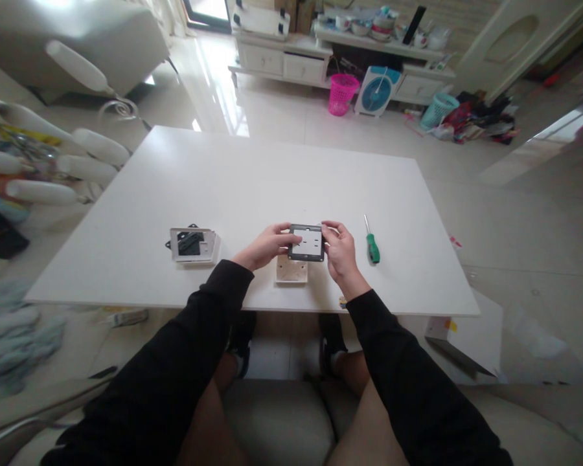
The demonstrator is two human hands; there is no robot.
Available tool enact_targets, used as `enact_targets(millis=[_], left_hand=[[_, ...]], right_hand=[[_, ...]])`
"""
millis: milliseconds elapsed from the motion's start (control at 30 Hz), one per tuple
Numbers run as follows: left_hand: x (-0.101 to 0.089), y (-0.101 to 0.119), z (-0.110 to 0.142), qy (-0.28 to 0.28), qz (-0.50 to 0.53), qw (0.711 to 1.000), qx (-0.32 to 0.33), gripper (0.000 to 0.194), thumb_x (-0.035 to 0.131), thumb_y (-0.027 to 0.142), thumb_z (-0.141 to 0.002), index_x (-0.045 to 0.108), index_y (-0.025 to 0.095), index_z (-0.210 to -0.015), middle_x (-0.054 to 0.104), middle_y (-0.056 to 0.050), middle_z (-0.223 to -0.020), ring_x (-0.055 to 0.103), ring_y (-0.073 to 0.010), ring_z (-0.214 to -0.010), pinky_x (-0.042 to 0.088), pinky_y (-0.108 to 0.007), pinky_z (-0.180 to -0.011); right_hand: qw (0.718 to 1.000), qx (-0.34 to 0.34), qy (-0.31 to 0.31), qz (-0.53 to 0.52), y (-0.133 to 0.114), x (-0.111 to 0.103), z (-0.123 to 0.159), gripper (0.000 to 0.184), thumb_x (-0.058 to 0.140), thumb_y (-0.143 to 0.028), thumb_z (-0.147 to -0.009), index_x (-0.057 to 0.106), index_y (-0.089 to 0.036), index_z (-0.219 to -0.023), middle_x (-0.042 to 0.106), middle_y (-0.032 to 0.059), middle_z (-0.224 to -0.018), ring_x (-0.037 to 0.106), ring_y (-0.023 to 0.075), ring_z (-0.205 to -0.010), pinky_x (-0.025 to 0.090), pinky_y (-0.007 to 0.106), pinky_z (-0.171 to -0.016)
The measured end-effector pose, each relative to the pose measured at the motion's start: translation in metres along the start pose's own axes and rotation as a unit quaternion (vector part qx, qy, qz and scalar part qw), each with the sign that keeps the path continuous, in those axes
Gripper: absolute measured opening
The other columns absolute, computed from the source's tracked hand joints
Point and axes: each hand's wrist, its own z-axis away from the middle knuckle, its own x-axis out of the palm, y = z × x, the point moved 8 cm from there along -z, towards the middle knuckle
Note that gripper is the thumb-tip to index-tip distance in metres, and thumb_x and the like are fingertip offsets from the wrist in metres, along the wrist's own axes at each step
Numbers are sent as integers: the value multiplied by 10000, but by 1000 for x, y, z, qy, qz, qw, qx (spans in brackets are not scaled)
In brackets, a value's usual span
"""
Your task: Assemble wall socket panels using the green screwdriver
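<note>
Between my two hands is a wall socket panel (pixel 307 242) with a white face, slots and a dark frame. My left hand (pixel 271 244) grips its left edge, with a finger or thumb lying over the face. On the right edge my right hand (pixel 339 247) holds it closed between fingers and thumb. Below the panel, and partly hidden by it, a white mounting box (pixel 291 272) lies on the table. A green-handled screwdriver (pixel 372 248) rests to the right of my right hand, its shaft pointing away from me.
White box-like parts (pixel 193 246) with dark pieces in them lie on the left of the white table (pixel 272 175). Near the front edge is a small colourful item (pixel 342 302). Beyond stand a pink basket (pixel 342 95), a blue fan (pixel 376 92) and a low cabinet (pixel 282 61).
</note>
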Motion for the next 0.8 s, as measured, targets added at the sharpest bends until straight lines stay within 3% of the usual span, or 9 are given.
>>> enact_targets(millis=[167, 300, 467, 700, 800], left_hand=[[-4, 2, -2, 55, 71, 996, 13, 228, 750, 112, -735, 679, 116, -952, 740, -83, -904, 691, -137, -764, 562, -245, -707], [-3, 2, -3, 58, 95, 993, 23, 338, 730, 32, -690, 598, 156, -974, 727, -52, -905, 711, -152, -761, 596, -272, -713], [3, 0, -5, 37, 82, 996, 30, 463, 741, 20, -663, 621, 152, -1091, 722, -52, -963, 713, -159, -803, 592, -273, -718], [-2, 3, -6, 63, 63, 996, 23, 179, 735, 149, -756, 687, 113, -924, 688, -39, -810, 658, -122, -686, 577, -243, -645], [-7, 4, -4, 82, 37, 996, 30, 194, 761, 211, -760, 687, 130, -920, 683, -20, -810, 653, -115, -678, 568, -232, -621]], right_hand=[[999, 10, 30, 10, -2, -6, 4, 251, 688, -374, -776, 619, -236, -974, 700, -5, -948, 637, 138, -779, 483, 248, -651], [999, 5, 10, 53, 0, -5, 6, 296, 667, -334, -738, 605, -236, -1011, 686, 18, -1028, 667, 168, -845, 516, 284, -692], [985, -85, -19, 152, -11, 2, 6, 429, 698, -306, -710, 595, -242, -1122, 659, 83, -1275, 671, 226, -1016, 597, 384, -813], [944, -192, -83, 255, -31, 21, 20, 442, 759, -246, -718, 645, -256, -1146, 584, 91, -1343, 627, 264, -1205, 642, 412, -844], [920, -221, -115, 302, -33, 28, 27, 482, 813, -265, -724, 647, -268, -1176, 570, 98, -1370, 589, 278, -1279, 632, 448, -909]])
